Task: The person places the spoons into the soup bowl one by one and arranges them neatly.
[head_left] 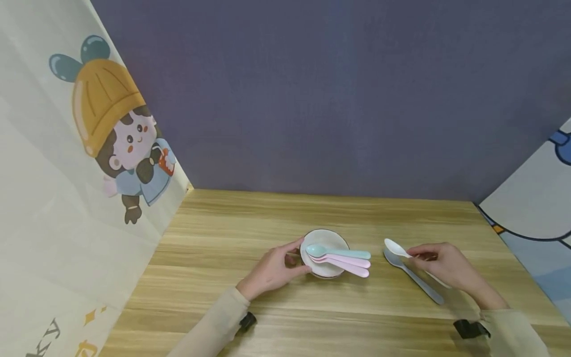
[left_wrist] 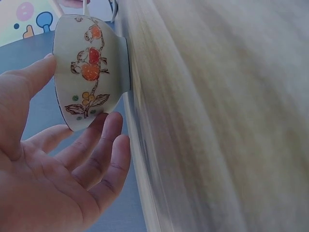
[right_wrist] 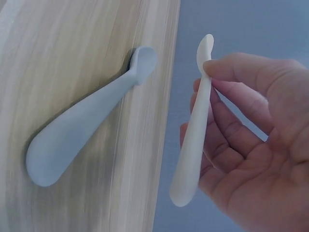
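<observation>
My left hand (head_left: 275, 267) holds a small white bowl (head_left: 322, 235) by its near left side, the thumb and fingers spread along the rim. In the left wrist view, orange and red fruit is painted on the outside of the bowl (left_wrist: 91, 72). A mint green spoon (head_left: 345, 253) and pink spoons (head_left: 357, 270) lie together in it, handles out over the right rim. To the right, my right hand (head_left: 448, 267) pinches a white spoon (right_wrist: 190, 145) near its bowl end, raised above the table. Under it a grey-blue spoon (head_left: 421, 282) lies flat on the wood.
The wooden table (head_left: 223, 233) ends at a dark blue-grey wall (head_left: 330, 99) at the back. A pale panel with a cartoon figure (head_left: 134, 144) borders the left side, and another printed panel (head_left: 531, 213) the right.
</observation>
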Motion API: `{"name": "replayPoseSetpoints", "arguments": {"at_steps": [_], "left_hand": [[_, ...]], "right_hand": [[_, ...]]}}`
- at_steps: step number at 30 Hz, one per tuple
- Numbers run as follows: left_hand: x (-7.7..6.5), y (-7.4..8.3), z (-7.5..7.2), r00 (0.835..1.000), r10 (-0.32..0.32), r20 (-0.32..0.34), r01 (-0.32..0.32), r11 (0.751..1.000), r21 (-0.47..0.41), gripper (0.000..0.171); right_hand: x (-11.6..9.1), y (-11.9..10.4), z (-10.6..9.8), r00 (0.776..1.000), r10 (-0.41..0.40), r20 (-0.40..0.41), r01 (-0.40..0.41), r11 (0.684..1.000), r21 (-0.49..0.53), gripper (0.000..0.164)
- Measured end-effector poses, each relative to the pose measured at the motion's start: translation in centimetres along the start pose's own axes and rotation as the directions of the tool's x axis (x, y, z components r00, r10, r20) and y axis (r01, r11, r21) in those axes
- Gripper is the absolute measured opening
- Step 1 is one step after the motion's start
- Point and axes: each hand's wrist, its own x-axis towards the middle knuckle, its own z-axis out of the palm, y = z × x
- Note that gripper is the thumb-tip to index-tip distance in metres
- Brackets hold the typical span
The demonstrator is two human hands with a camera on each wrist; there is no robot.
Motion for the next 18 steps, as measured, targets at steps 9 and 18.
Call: {"name": "replayPoseSetpoints", "arguments": {"at_steps": [9, 18], "left_hand": [[0.0, 0.0, 0.0, 1.0, 0.003, 0.0, -0.003, 1.0, 0.005, 0.081], [0.0, 0.1, 0.0, 1.0, -0.012, 0.0, 0.012, 1.0, 0.009, 0.081]], "right_hand": [[0.2, -0.7, 0.4, 1.0, -0.006, -0.003, 0.006, 1.0, 0.01, 0.025], [0.7, -1.8, 0.3, 0.999, -0.033, -0.017, 0.033, 0.999, 0.009, 0.025]]}}
